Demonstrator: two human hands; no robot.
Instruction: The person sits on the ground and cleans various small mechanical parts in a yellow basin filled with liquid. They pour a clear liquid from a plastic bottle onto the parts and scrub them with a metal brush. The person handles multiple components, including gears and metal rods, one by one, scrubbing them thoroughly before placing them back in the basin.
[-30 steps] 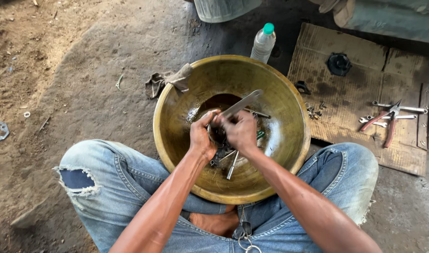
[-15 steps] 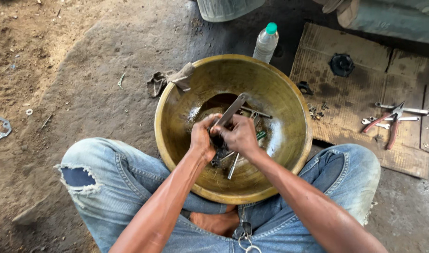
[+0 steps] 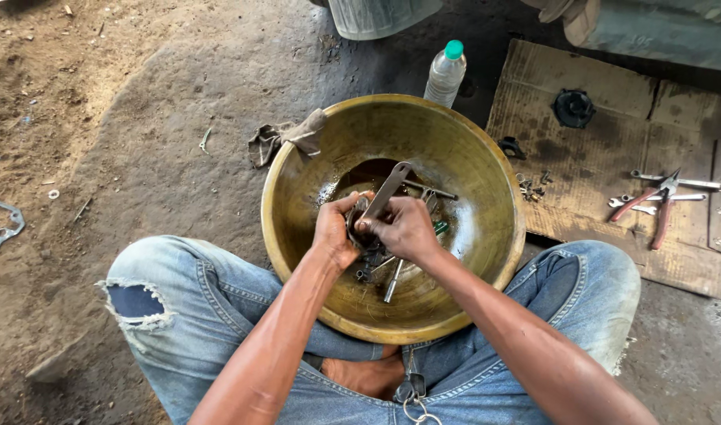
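Big brass-coloured basin [image 3: 486,197] sits on the dirt between the knees, tilted a touch, a dark oily puddle at its bottom, so a hard twist could rock it and slop liquid onto the jeans. Above the puddle, the left hand [image 3: 335,230] is curled tight around a small dark metal part [image 3: 359,230], while the right hand [image 3: 403,228] is clenched on a flat grey wrench [image 3: 388,191] angled up from it. Wet grip there: I judge the wrench could slip and bark knuckles. Loose bolts [image 3: 392,279] below could vanish in the murk.
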